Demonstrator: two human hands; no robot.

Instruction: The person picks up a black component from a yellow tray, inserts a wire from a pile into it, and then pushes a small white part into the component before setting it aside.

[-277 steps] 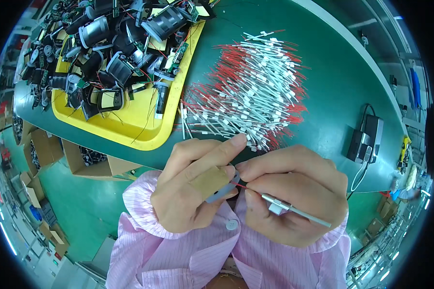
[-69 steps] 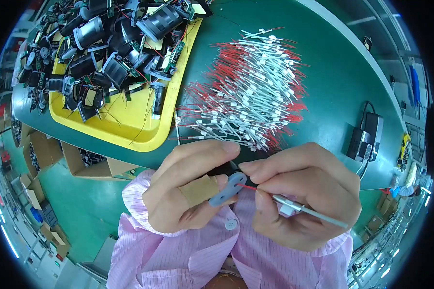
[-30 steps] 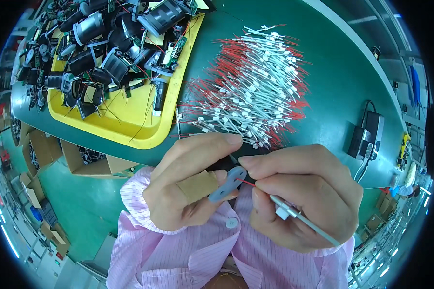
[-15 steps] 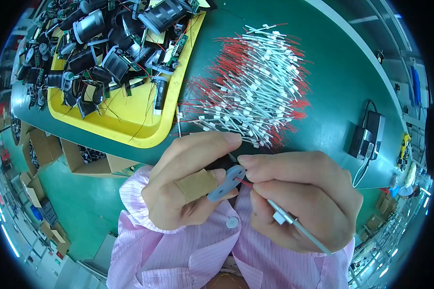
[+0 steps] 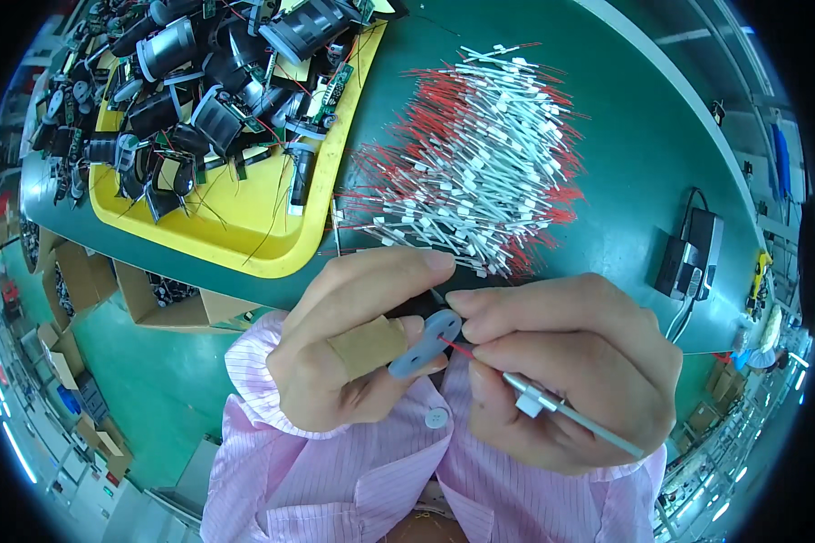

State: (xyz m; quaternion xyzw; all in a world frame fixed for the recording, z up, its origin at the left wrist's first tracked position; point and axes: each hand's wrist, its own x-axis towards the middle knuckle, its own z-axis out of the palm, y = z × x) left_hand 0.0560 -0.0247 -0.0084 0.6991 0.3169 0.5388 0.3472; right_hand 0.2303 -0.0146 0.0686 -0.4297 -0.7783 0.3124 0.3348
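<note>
The left hand [image 5: 353, 353] pinches a small grey disc [image 5: 423, 344] between thumb and forefinger, a tan wrap around one finger. The right hand [image 5: 570, 371] is closed on a thin wire [image 5: 552, 407] with a white sleeve and a red tip; that red tip meets the face of the disc, seemingly at a hole near its middle. Both hands are held close to the chest, in front of the pink shirt [image 5: 353, 489], just off the near edge of the green surface [image 5: 643, 154].

The step in hand looks like threading the wire's end through the disc. The next move calls for a steady disc and a straight, gentle push so the fine tip does not bend.

On the surface, a heap of similar red-and-white wires [image 5: 480, 172] lies near the middle. A yellow tray [image 5: 244, 235] of dark cylindrical parts with small circuit boards sits toward the far left corner. A black box with a cable [image 5: 693, 258] stands by the right edge.
</note>
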